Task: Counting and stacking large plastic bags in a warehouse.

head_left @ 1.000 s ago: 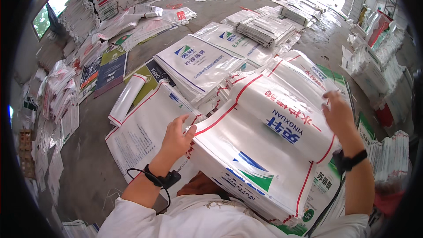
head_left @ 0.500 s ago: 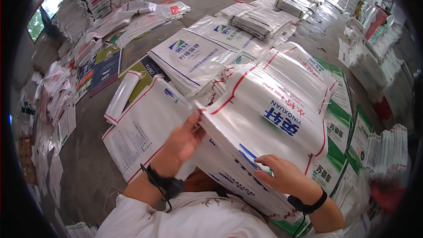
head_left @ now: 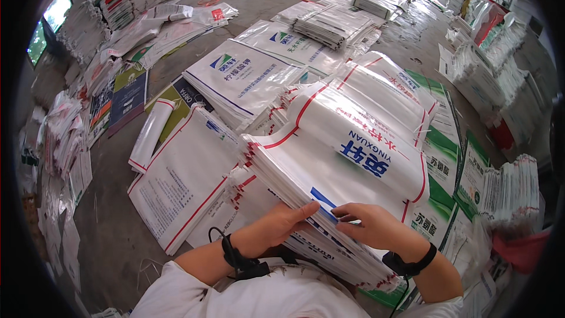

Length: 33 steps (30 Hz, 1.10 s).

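Observation:
A thick stack of white plastic packaging bags with red border lines and blue and red print lies across my front, its top bags curving over. My left hand is at the stack's near edge, thumb laid over it and the other fingers hidden below. Just right of it, my right hand has its fingers bent around the same edge, beside a blue printed patch. The layered edges of the bags slant down to the right beneath both hands. A flat white bag with red lines lies to the left.
Beyond the stack lie white bags with blue and green print. A rolled white bag rests at left. Green-and-white bags spread under the stack's right side. Bundles of bags stand at right, with tall piles far left.
My left hand has moved down and right from the stack's left corner to its near edge, close to my right hand. The right hand stays at the edge. The view has shifted slightly.

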### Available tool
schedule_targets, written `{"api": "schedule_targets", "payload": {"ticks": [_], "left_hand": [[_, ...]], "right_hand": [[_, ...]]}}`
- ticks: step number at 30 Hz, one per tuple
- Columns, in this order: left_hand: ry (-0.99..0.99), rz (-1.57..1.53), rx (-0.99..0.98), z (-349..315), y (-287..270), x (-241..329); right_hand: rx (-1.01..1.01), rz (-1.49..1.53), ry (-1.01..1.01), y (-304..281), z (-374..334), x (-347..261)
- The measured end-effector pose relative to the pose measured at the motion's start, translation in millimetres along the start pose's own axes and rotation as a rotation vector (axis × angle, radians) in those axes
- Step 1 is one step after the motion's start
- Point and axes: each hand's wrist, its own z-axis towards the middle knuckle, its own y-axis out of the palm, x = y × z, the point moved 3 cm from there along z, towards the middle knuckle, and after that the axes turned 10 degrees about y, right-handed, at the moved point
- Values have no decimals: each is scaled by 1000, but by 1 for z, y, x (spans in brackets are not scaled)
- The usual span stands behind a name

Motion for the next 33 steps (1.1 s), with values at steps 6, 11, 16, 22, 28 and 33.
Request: {"api": "schedule_targets", "payload": {"ticks": [6, 11, 16, 22, 28, 33], "left_hand": [[41, -24, 33, -4, 4, 2], [41, -16, 44, -3, 5, 4], [68, 3, 20, -3, 5, 4], [81, 27, 6, -4, 5, 6], [88, 28, 30, -5, 6, 6], [82, 11, 19, -3, 6, 6]], "right_hand": [[391, 147, 15, -9, 3, 19], [211, -77, 3, -3, -10, 0], [212, -181, -124, 1, -13, -7], [180, -147, -126, -2, -13, 0], [431, -22, -65, -15, -13, 4], [280, -117, -251, -4, -14, 6]]}}
